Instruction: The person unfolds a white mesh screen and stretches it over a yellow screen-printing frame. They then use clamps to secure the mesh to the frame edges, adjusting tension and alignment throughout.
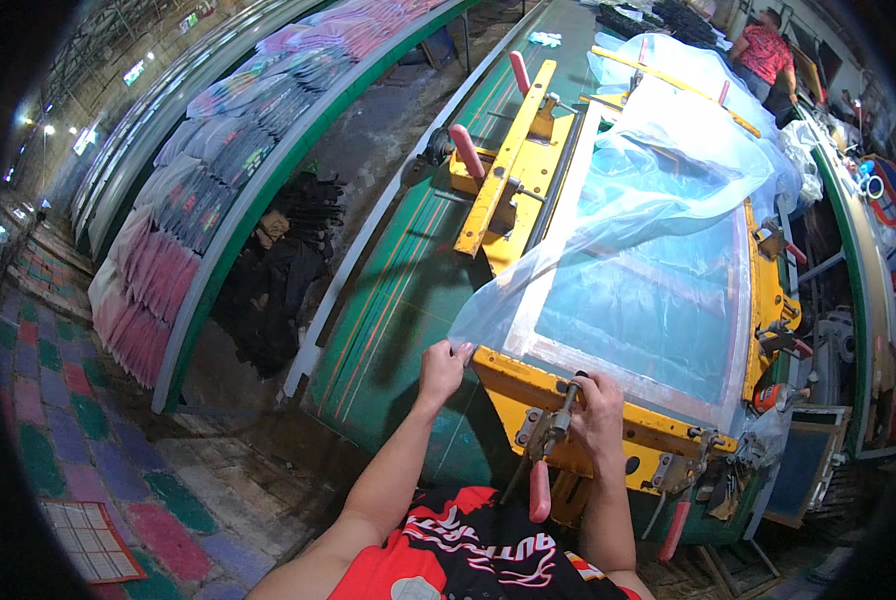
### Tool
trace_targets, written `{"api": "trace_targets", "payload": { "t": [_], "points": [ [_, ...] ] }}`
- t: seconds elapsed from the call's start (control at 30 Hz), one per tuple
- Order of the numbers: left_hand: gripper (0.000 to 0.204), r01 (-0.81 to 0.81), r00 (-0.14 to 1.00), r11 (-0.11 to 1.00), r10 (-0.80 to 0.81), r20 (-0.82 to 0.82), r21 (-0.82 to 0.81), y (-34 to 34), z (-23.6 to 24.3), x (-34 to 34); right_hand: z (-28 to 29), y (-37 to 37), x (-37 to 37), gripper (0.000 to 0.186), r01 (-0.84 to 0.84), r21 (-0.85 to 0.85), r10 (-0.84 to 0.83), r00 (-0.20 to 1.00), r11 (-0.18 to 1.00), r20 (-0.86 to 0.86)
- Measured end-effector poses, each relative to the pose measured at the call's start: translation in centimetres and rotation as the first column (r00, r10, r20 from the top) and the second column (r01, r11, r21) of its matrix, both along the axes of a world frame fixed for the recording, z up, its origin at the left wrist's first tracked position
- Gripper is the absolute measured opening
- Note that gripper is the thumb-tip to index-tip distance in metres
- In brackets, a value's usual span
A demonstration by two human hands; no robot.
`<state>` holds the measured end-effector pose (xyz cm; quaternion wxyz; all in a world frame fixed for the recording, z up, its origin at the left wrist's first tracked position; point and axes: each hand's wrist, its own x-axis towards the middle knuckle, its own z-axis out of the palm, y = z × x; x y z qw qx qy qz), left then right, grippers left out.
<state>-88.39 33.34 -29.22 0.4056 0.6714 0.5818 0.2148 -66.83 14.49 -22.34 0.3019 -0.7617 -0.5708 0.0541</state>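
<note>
Sheer pale mesh fabric is spread over a light rectangular frame, bunched and wrinkled toward its far end. My left hand is closed on the mesh's near left corner, beside the end of a yellow clamp bar. My right hand is closed at the black-tipped metal rod of a toggle clamp on that bar. This clamp's pink handle hangs down. Another yellow clamp bar, with two raised pink handles, lies along the frame's left side; a further yellow bar runs along the right.
The rig stands on a long green table. On the left, a green-edged rack carries layered pink and grey printed pieces. Dark cloth lies below. A person in a red shirt stands far right. A dark-panelled frame leans near right.
</note>
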Motion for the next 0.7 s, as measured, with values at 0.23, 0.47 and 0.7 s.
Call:
{"api": "trace_targets", "payload": {
  "t": [0.23, 0.47, 0.7],
  "points": [
    [0.028, -0.031, 0.978, 0.99, 0.058, 0.199, -0.135, 0.0, -0.7, 0.0, -1.5, 0.1, 0.1, 0.041, -0.025, 0.028, 0.027, 0.997, 0.999, -0.073],
    [0.02, 0.019, 0.96, 0.981, 0.037, 0.277, -0.195, 0.1, -0.7, -0.3, -2.9, 0.9, -0.9, 0.038, -0.004, 0.121, 0.013, 0.997, 0.993, -0.073],
    [0.019, 0.089, 0.87, 0.923, 0.11, 0.48, -0.374, 0.6, -0.2, -0.3, -3.1, 0.9, -0.9, 0.035, 0.0, 0.137, 0.005, 0.999, 0.991, -0.04]
  ]
}}
